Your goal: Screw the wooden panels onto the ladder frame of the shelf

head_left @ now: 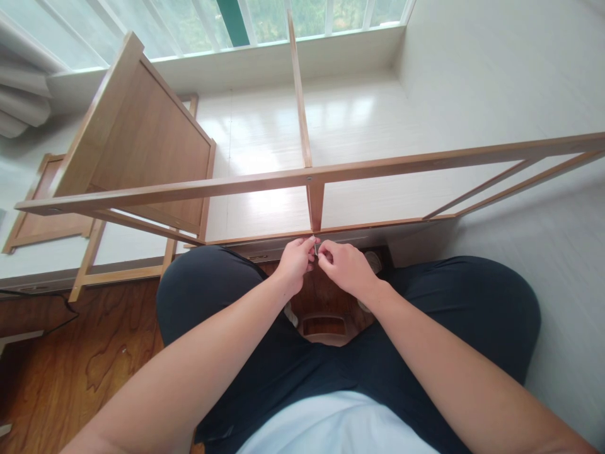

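Between my knees, both hands meet just below the lower rail of a wooden frame (378,224). My left hand (297,260) is closed, its fingertips pinched together beside the foot of the frame's middle upright (316,205). Close against it, my right hand (344,265) is closed too, thumb and forefinger pinched. A small, thin, shiny metal piece (316,248) shows between the two sets of fingertips; it is too small to name, and my fingers partly cover it. What else my left fingers hold is hidden.
Left of the frame stands a wooden panel (151,139), with a smaller panel (57,208) beyond it. A white ledge (255,139) runs under the window. To the right is a pale wall (520,82). A stool-like thing (326,340) shows beneath me on the wooden floor (104,353).
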A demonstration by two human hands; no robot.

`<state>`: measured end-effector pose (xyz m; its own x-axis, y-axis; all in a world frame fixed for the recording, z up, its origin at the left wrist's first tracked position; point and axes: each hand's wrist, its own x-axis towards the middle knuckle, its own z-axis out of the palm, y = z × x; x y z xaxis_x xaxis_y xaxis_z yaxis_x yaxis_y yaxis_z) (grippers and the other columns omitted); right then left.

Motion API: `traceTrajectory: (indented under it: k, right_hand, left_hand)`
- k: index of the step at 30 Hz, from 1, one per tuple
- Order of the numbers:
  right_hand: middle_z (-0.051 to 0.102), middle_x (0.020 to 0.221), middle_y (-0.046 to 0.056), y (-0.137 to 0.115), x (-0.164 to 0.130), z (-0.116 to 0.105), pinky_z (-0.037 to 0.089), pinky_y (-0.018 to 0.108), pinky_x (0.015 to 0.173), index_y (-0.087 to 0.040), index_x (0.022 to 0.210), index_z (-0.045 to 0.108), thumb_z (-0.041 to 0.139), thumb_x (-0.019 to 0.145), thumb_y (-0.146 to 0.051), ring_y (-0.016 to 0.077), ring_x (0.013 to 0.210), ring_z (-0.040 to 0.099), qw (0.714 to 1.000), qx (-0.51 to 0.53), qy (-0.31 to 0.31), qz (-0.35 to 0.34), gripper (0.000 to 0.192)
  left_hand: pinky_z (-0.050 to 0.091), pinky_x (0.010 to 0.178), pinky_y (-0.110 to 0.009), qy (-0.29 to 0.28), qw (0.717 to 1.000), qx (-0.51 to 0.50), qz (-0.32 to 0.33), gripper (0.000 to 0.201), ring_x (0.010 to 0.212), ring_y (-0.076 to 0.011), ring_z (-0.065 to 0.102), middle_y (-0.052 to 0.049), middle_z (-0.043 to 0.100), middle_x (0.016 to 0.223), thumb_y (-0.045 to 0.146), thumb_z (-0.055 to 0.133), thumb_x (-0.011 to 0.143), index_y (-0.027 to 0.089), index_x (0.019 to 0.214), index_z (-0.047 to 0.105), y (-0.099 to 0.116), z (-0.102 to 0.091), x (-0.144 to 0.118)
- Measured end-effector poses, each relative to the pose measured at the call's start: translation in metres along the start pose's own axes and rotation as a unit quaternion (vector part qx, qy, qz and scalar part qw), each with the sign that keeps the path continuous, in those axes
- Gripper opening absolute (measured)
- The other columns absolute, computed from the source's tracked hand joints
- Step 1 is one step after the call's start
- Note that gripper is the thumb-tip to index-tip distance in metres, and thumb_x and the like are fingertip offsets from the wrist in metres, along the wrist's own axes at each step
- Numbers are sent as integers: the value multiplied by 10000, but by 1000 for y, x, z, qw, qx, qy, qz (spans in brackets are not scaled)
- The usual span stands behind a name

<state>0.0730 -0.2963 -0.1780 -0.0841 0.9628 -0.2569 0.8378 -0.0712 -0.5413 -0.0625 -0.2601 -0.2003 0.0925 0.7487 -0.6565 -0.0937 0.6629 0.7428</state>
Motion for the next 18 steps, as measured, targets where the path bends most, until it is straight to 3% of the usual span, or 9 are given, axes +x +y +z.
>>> traceTrajectory:
  k: [18]
  right_hand:
    - [714, 815, 21, 7, 4, 4, 335, 267, 628, -240, 917, 654, 476, 936, -268, 172, 690, 596, 998, 58, -29, -4, 181]
  left_hand:
    - [294, 468, -199, 8, 1000, 18, 1, 173, 546, -77, 413, 42, 465, 658, 326, 690, 787, 164, 840, 662, -1, 0, 0]
